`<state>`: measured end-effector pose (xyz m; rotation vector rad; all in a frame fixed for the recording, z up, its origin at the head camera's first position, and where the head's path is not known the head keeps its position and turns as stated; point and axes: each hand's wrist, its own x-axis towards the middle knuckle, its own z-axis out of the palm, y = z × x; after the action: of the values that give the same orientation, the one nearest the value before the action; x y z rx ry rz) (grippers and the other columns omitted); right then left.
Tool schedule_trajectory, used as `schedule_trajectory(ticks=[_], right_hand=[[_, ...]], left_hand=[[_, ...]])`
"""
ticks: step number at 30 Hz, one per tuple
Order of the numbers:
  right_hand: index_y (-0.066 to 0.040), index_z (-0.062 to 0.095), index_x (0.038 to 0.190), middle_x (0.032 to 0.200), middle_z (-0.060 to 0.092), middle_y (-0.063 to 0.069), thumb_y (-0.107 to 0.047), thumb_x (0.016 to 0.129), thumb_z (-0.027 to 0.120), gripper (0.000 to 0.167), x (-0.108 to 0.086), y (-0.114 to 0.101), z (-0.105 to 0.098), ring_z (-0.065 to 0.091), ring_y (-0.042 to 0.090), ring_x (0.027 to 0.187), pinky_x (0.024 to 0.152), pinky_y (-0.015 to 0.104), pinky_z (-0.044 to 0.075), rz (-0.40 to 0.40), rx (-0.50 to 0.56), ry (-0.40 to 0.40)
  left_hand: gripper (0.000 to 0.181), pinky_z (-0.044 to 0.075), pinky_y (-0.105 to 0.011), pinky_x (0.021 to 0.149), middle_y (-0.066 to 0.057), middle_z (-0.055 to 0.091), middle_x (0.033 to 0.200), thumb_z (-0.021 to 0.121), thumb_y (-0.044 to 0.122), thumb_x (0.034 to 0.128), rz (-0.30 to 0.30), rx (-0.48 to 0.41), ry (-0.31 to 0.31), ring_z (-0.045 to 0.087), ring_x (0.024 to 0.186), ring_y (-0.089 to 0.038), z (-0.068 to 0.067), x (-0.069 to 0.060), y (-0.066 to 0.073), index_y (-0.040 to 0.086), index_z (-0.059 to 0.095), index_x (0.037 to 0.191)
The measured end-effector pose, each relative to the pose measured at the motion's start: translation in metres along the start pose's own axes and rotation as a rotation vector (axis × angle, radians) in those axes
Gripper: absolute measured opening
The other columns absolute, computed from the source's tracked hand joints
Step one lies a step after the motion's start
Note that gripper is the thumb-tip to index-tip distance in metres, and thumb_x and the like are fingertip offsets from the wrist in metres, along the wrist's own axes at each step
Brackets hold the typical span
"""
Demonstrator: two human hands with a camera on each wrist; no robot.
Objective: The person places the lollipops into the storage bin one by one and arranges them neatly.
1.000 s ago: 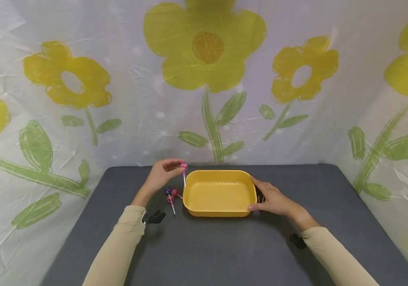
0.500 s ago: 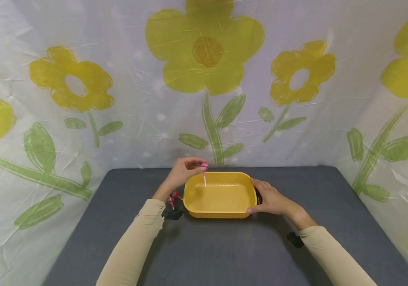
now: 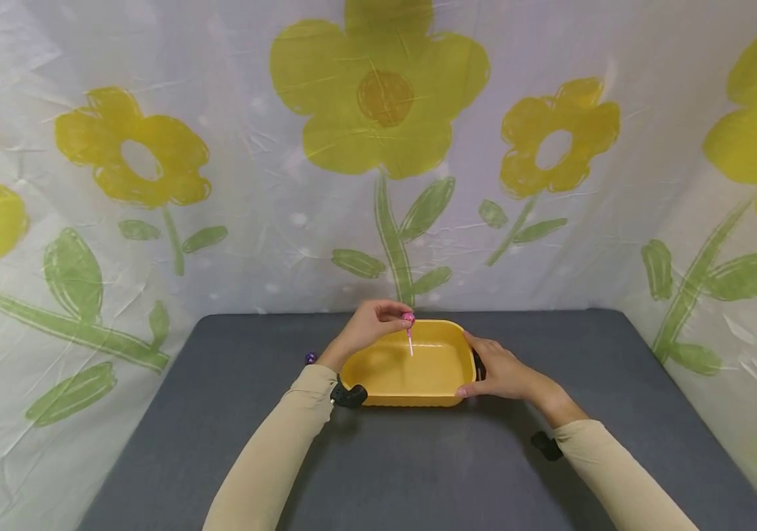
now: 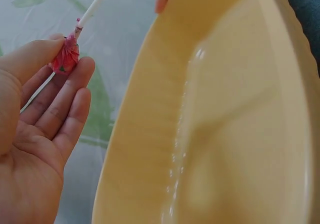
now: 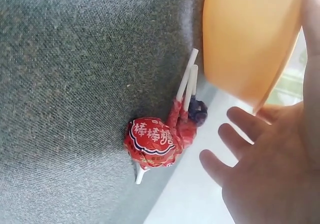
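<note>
My left hand [image 3: 373, 324] is above a yellow dish [image 3: 411, 400] and pinches a pink-wrapped lollipop [image 3: 408, 318] between thumb and index finger. Its white stick points down over the dish. The left wrist view shows the pinched wrapper [image 4: 66, 56] up close, with the other fingers loosely spread. My right hand [image 3: 500, 369] holds the dish's right end between thumb and index finger; in the right wrist view its other fingers stand off the wall. There, a red lollipop [image 5: 150, 141] and a purple lollipop [image 5: 198, 111] lie bunched with others beside the dish.
A purple lollipop head [image 3: 311, 358] shows left of the dish, partly behind the left wrist. The grey table [image 3: 431, 472] ends at a flower-printed curtain [image 3: 239, 258] behind and at both sides. A black wrist device [image 3: 349, 395] overlaps the dish's front-left corner.
My left hand has carried the pink lollipop rightward from beside the dish to over it. The left wrist now covers the red lollipops on the left. My right hand keeps its place.
</note>
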<state>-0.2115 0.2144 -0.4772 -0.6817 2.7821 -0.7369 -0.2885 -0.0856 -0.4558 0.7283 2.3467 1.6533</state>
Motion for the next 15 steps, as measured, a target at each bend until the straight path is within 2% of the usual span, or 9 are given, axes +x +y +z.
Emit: schedule_trajectory(ticks=[4, 8, 11, 15], right_hand=[[-0.003, 0.014, 0.159, 0.158, 0.032, 0.024, -0.059, 0.076, 0.077, 0.118, 0.0, -0.001, 0.0, 0.032, 0.046, 0.143, 0.112, 0.067, 0.029, 0.008, 0.006, -0.011], [-0.004, 0.013, 0.159, 0.159, 0.032, 0.024, -0.058, 0.077, 0.077, 0.117, -0.001, -0.002, -0.001, 0.032, 0.045, 0.144, 0.112, 0.067, 0.028, 0.032, 0.013, -0.033], [-0.004, 0.013, 0.159, 0.158, 0.032, 0.023, -0.059, 0.077, 0.076, 0.117, 0.0, -0.002, -0.001, 0.033, 0.045, 0.143, 0.112, 0.067, 0.029, 0.044, 0.008, -0.039], [-0.005, 0.012, 0.159, 0.158, 0.032, 0.023, -0.059, 0.077, 0.076, 0.117, 0.0, -0.002, -0.001, 0.033, 0.044, 0.143, 0.111, 0.067, 0.029, 0.051, 0.017, -0.043]], left_hand=[[0.031, 0.057, -0.031, 0.089, -0.013, 0.075, 0.109, 0.073, 0.018, 0.09, 0.005, -0.013, -0.021, 0.072, 0.098, -0.024, 0.008, 0.008, 0.0, 0.005, 0.07, 0.118], [0.032, 0.057, -0.033, 0.091, -0.013, 0.074, 0.11, 0.073, 0.02, 0.0901, 0.009, -0.017, -0.05, 0.072, 0.102, -0.028, 0.013, 0.015, 0.003, 0.005, 0.07, 0.118], [0.032, 0.057, -0.032, 0.092, -0.011, 0.075, 0.11, 0.074, 0.022, 0.0896, -0.013, -0.026, -0.071, 0.071, 0.103, -0.027, 0.017, 0.021, 0.005, 0.007, 0.071, 0.117], [0.03, 0.056, -0.032, 0.093, -0.01, 0.075, 0.109, 0.074, 0.021, 0.0897, -0.045, -0.071, -0.112, 0.071, 0.101, -0.018, 0.021, 0.029, 0.003, 0.009, 0.071, 0.116]])
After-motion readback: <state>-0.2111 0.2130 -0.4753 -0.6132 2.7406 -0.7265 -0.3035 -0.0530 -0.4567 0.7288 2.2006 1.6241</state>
